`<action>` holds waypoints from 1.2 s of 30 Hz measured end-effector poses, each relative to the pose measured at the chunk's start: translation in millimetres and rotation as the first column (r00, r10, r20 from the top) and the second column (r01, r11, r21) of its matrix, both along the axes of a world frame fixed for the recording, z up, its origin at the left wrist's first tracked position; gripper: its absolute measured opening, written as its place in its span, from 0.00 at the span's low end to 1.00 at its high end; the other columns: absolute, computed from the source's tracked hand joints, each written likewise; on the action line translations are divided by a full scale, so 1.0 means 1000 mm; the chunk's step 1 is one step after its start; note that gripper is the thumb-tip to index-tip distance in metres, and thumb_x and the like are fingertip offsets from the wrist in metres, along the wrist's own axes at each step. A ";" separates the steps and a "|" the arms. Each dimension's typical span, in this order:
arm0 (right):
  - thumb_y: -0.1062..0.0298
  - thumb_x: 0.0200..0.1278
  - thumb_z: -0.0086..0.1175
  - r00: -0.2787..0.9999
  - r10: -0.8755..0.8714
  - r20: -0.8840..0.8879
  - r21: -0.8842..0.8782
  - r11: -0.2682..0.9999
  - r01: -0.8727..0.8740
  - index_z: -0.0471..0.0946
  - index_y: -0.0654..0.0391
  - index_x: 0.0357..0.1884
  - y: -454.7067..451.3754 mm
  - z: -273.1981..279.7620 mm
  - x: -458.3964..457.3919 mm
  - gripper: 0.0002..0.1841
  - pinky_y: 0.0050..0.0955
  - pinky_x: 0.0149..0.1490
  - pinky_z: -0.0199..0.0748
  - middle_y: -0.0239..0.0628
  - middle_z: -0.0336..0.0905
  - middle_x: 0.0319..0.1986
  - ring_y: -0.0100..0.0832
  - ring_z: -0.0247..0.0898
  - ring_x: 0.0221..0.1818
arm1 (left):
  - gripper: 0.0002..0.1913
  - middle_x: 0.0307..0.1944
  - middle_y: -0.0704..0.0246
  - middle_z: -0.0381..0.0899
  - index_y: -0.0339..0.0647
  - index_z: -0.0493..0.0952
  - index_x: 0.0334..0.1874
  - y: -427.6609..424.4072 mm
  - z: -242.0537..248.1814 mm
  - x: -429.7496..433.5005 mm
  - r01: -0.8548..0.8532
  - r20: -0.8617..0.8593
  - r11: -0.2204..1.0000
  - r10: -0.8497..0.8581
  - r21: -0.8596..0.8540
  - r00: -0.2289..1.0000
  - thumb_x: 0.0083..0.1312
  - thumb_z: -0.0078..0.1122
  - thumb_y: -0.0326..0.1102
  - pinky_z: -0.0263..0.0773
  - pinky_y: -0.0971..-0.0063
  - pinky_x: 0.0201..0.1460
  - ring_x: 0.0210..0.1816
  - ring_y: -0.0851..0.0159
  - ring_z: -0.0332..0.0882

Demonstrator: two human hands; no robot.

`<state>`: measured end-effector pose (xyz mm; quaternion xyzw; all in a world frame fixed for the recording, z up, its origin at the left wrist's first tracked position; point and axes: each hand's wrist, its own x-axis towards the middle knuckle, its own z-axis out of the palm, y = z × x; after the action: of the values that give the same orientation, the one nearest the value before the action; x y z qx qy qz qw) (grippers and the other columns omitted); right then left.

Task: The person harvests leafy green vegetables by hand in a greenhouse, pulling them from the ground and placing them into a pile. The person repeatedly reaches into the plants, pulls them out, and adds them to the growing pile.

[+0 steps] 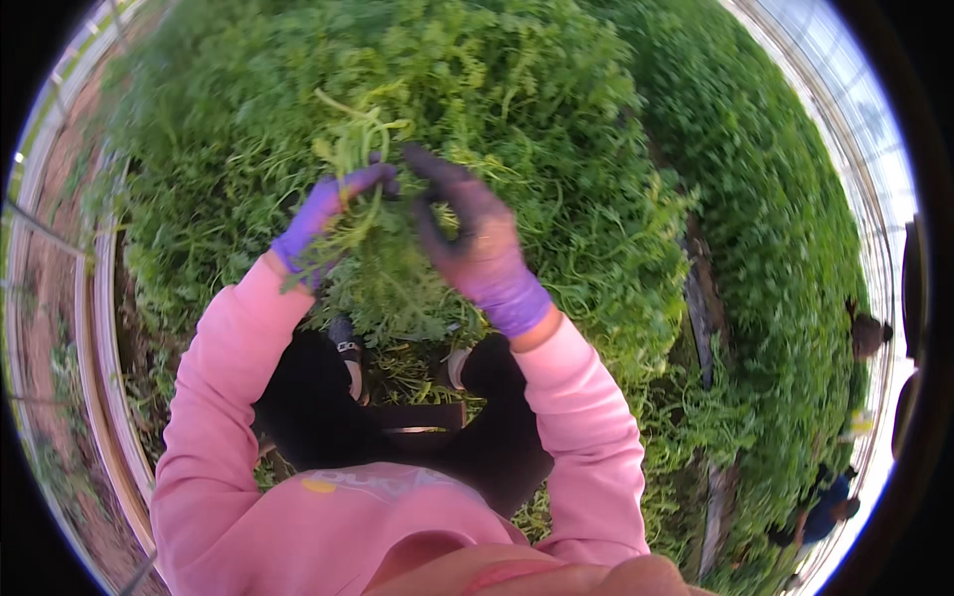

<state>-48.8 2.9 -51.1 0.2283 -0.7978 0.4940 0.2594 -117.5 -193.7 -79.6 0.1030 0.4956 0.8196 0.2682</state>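
Note:
My left hand (pixel 317 216), in a purple glove, grips a bunch of feathery-leaved greens (pixel 365 138). The pale stems stick up past the fingers and the leaves hang down toward my wrist. Close by on the right is my right hand (pixel 477 231), in a purple glove with heavily blackened fingers. Its thumb and fingers are curved and apart, with nothing clearly held between them. A dense stand of the same leafy crop (pixel 477 82) grows before me and around both hands. Leaves partly hide the left palm.
Between my legs shows a brown seat edge (pixel 428 417), with my shoe (pixel 346 346) among cut stems. A furrow with dark sheeting (pixel 700 313) separates another crop row (pixel 790 223) on the right. Wooden rails (pixel 108 357) run along the left. A person (pixel 823 514) is at far right.

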 end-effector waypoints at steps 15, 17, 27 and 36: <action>0.81 0.52 0.67 0.615 0.544 0.570 -0.680 0.733 -0.019 0.77 0.65 0.52 0.006 0.011 -0.052 0.22 0.31 0.53 0.80 0.41 0.84 0.45 0.32 0.80 0.48 | 0.26 0.27 0.71 0.79 0.35 0.70 0.56 -0.007 0.033 0.005 0.255 -0.029 0.833 -0.309 -0.491 0.951 0.61 0.70 0.42 0.67 0.81 0.24 0.21 0.76 0.72; 0.80 0.53 0.67 0.604 0.544 0.583 -0.654 0.755 -0.048 0.77 0.65 0.52 0.003 0.021 -0.047 0.22 0.31 0.54 0.79 0.41 0.83 0.47 0.32 0.80 0.48 | 0.31 0.24 0.73 0.77 0.35 0.68 0.59 -0.010 0.034 0.003 0.220 -0.002 0.864 -0.247 -0.453 0.969 0.60 0.72 0.45 0.62 0.84 0.20 0.19 0.78 0.69; 0.76 0.60 0.56 0.648 0.598 0.472 -0.881 0.343 0.327 0.75 0.68 0.56 0.024 -0.001 -0.051 0.21 0.13 0.24 0.53 0.34 0.79 0.29 0.19 0.62 0.20 | 0.31 0.25 0.77 0.74 0.37 0.71 0.62 0.004 0.050 0.008 0.211 -0.077 0.883 -0.266 -0.420 0.961 0.62 0.69 0.47 0.59 0.85 0.23 0.23 0.79 0.66; 0.77 0.62 0.58 0.903 -0.031 0.429 -0.881 0.209 0.425 0.79 0.62 0.47 0.129 0.008 -0.040 0.10 0.16 0.25 0.70 0.37 0.83 0.36 0.19 0.71 0.23 | 0.20 0.19 0.83 0.63 0.40 0.77 0.57 -0.025 0.055 0.002 0.236 -0.075 0.882 -0.290 -0.409 0.954 0.68 0.62 0.44 0.50 0.85 0.20 0.18 0.82 0.56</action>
<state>-88.9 132.2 -43.3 -0.1842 -0.3810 0.8610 0.2820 -115.9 -218.9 -24.7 0.1680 0.6490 0.6498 0.3583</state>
